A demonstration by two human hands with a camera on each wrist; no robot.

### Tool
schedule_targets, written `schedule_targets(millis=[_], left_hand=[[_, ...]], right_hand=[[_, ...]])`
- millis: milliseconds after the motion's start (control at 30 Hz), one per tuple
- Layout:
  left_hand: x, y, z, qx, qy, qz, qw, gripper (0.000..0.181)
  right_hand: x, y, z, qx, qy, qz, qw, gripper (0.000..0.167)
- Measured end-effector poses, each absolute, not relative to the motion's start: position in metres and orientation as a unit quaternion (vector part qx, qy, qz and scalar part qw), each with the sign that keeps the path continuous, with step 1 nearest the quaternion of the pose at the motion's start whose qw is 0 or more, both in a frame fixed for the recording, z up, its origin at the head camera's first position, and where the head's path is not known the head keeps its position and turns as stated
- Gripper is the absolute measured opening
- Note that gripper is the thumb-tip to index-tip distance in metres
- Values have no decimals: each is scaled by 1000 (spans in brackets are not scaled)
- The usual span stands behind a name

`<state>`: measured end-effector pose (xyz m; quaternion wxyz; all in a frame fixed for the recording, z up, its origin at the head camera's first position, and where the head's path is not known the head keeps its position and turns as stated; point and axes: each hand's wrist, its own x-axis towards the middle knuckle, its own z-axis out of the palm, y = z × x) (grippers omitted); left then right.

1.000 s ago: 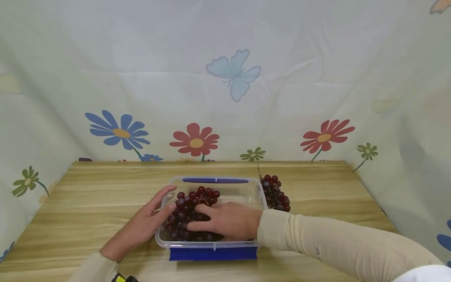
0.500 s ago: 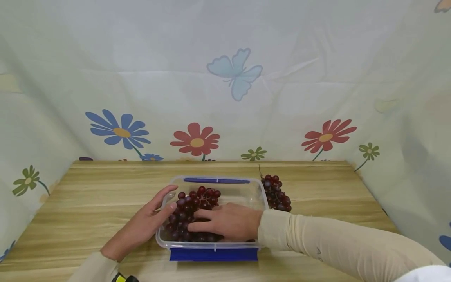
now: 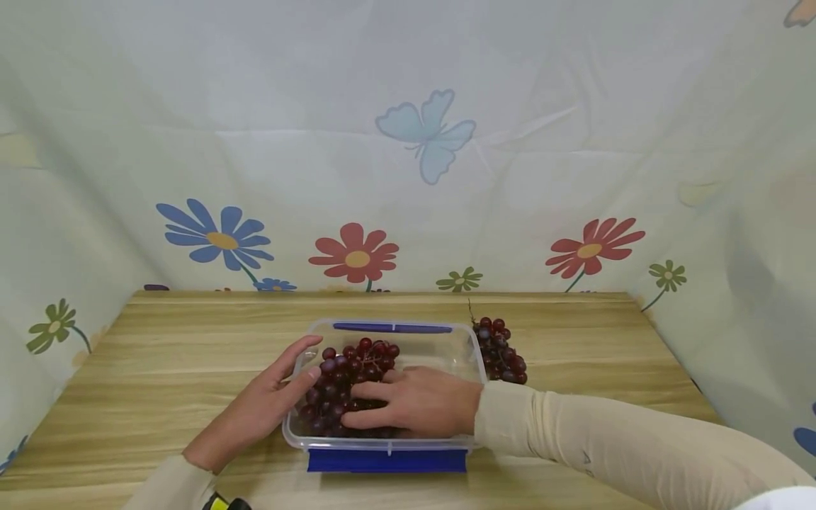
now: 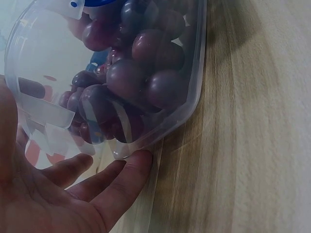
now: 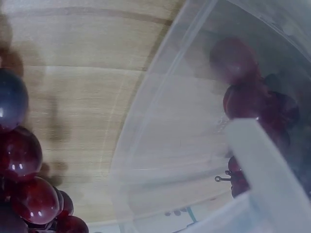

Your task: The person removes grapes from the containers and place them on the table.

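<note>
A clear plastic food container (image 3: 455, 443) with blue clip flaps holds dark red grapes (image 3: 331, 393) along its left side. My left hand (image 3: 255, 407) holds the container's left wall, with the thumb over the rim. In the left wrist view, the fingers (image 4: 121, 187) touch the wall's outside near the bottom corner. My right hand (image 3: 423, 404) is inside the container, its thumb and index finger reaching out over the grapes; its other fingertips are hidden. A second bunch of grapes (image 3: 499, 350) lies on the table just outside the right wall and shows in the right wrist view.
The wood-grain table (image 3: 191, 340) runs back to a white cloth (image 3: 287, 163) printed with flowers and a butterfly. The same cloth closes off both sides. A blue clip flap (image 3: 385, 460) hangs down at the container's front.
My right hand has shifted slightly to the right inside the container, and its sleeve has moved with it. The left hand, container and second grape bunch stay in place.
</note>
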<state>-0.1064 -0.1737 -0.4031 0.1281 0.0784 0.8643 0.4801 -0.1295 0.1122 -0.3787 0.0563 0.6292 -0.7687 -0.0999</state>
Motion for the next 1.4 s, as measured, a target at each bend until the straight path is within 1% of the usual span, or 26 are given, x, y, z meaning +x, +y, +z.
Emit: schedule_targets(millis=[133,533,1000,1233,1400], left_hand=[[-106,-174,-404,78,864,480,129,54],[-106,-174,-404,77,864,480,134,57],[-107,-175,-403,79,863,480,135,57],[-108,-174,-403,80,861,483,138,59],[-107,-174,-403,76,861,483,139,57]], right_hand=[[-128,113,-379,628,-766,-112,78,48],[-129,112,-382,629,-767,-84,88,43],[-128,109,-380,613,-782,-95,65,47],[-129,109,-380,616,-779,-100,61,50],[-128,111,-378,619,-774,-113,64,50]])
